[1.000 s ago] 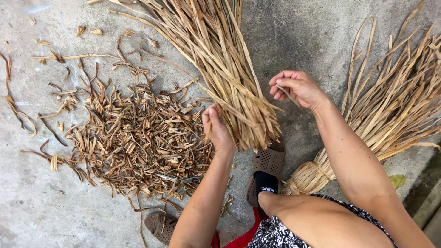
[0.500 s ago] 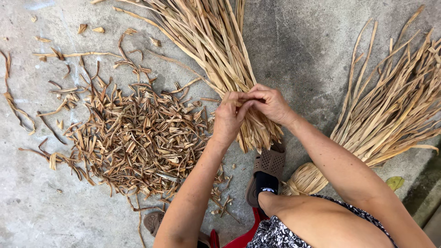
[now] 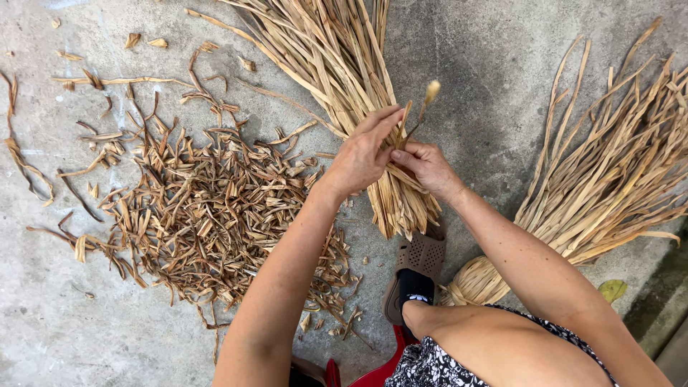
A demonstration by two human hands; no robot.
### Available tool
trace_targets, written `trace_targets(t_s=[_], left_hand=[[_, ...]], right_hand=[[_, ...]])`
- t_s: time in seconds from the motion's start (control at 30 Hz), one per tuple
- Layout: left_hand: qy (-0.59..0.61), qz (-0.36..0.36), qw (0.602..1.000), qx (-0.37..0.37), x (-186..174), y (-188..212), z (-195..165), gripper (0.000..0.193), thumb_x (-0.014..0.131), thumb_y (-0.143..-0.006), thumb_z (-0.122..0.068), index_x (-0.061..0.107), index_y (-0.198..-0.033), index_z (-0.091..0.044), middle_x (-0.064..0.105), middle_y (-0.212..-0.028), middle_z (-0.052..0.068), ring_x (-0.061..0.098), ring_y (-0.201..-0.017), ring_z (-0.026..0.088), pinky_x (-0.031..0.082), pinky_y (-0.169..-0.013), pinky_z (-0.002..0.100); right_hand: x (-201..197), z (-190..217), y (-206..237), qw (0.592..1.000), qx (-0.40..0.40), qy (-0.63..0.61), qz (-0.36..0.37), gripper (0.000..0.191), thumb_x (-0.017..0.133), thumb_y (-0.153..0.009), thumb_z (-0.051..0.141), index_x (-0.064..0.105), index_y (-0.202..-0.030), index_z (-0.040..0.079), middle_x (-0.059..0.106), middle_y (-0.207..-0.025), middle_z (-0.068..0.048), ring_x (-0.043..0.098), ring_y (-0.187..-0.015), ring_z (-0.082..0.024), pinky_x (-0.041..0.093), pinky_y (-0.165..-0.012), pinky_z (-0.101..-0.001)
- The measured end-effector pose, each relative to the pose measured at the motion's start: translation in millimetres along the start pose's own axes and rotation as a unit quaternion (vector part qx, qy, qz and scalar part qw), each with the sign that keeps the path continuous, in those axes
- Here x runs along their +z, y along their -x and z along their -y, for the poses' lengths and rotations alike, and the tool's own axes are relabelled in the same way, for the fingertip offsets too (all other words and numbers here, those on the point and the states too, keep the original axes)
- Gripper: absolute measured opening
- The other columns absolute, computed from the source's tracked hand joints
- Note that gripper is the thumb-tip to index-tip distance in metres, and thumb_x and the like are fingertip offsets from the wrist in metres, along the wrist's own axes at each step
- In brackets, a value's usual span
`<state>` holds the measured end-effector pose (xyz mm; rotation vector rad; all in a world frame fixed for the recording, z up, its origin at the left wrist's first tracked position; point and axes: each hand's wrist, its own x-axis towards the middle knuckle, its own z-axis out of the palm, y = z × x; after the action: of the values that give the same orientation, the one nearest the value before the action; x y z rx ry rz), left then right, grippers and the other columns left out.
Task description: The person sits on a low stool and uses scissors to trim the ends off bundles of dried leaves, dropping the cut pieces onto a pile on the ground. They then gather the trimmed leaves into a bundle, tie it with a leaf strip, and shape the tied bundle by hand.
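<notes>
A loose bundle of long dried straw-coloured stalks [image 3: 337, 64] lies on the concrete floor, its cut ends near my foot. My left hand [image 3: 362, 154] rests on the bundle with its fingers stretched along the stalks. My right hand [image 3: 426, 166] is closed on one thin dried stalk [image 3: 423, 107], whose pale tip sticks up above the bundle. Both hands touch at the bundle's lower part.
A heap of short brown dried trimmings [image 3: 204, 208] spreads over the floor at the left. A second, tied sheaf of dried stalks [image 3: 609, 179] lies at the right. My foot in a brown perforated sandal [image 3: 416, 269] stands below the bundle. A red stool edge [image 3: 365, 374] shows at the bottom.
My hands came together from apart onto the bundle. My right hand has since drawn one stalk up, its tip now standing above the bundle.
</notes>
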<state>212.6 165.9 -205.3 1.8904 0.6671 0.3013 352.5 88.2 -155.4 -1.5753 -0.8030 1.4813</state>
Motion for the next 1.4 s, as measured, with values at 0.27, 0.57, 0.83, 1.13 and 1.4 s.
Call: trace_targets(t_s=[0.27, 0.57, 0.83, 1.13, 1.4], left_hand=[[-0.075, 0.215, 0.97, -0.087, -5, -24, 8, 0.049, 0.069, -0.092, -0.025, 0.056, -0.139, -0.028, 0.04, -0.157, -0.004, 0.021, -0.151, 0.026, 0.014, -0.123, 0.043], [-0.119, 0.075, 0.985, -0.097, 0, -21, 11, 0.025, 0.08, -0.08, -0.034, 0.081, -0.102, -0.023, 0.072, -0.112, -0.006, 0.059, -0.113, 0.017, 0.045, -0.109, 0.036], [0.008, -0.096, 0.993, -0.062, 15, -12, 17, 0.022, 0.083, -0.081, -0.029, 0.083, -0.096, -0.014, 0.074, -0.106, 0.002, 0.066, -0.104, 0.019, 0.055, -0.095, 0.037], [-0.138, -0.077, 0.985, -0.066, 25, -8, 4, 0.019, 0.081, -0.086, -0.03, 0.082, -0.097, -0.014, 0.064, -0.086, 0.004, 0.065, -0.083, 0.02, 0.058, -0.075, 0.039], [-0.133, -0.077, 0.986, -0.057, 41, -9, 7, 0.012, 0.074, -0.095, -0.023, 0.079, -0.096, -0.013, 0.071, -0.088, 0.002, 0.072, -0.077, 0.013, 0.061, -0.069, 0.028]], right_hand=[[-3, 16, 3, 0.967, -0.15, 0.197, -0.062, 0.016, 0.072, -0.097, 0.015, 0.078, -0.109, 0.006, 0.07, -0.103, -0.002, 0.069, -0.092, -0.012, 0.059, -0.083, -0.0282], [1, 14, 3, 0.984, -0.044, 0.12, -0.126, 0.023, 0.076, -0.089, 0.013, 0.062, -0.106, 0.007, 0.068, -0.096, -0.002, 0.067, -0.086, -0.011, 0.062, -0.076, -0.0284], [27, -20, 38, 0.955, -0.017, 0.276, -0.105, 0.011, 0.076, -0.088, 0.007, 0.065, -0.092, 0.008, 0.07, -0.088, -0.001, 0.068, -0.077, -0.012, 0.062, -0.07, -0.0265], [7, 12, 23, 0.971, 0.053, 0.129, -0.194, 0.033, 0.065, -0.092, 0.004, 0.065, -0.124, 0.014, 0.068, -0.095, 0.005, 0.062, -0.071, -0.006, 0.059, -0.059, -0.019], [23, -8, 8, 0.976, -0.037, 0.142, -0.163, 0.016, 0.071, -0.095, 0.001, 0.074, -0.109, 0.007, 0.066, -0.096, -0.003, 0.06, -0.08, -0.011, 0.056, -0.072, -0.0271]])
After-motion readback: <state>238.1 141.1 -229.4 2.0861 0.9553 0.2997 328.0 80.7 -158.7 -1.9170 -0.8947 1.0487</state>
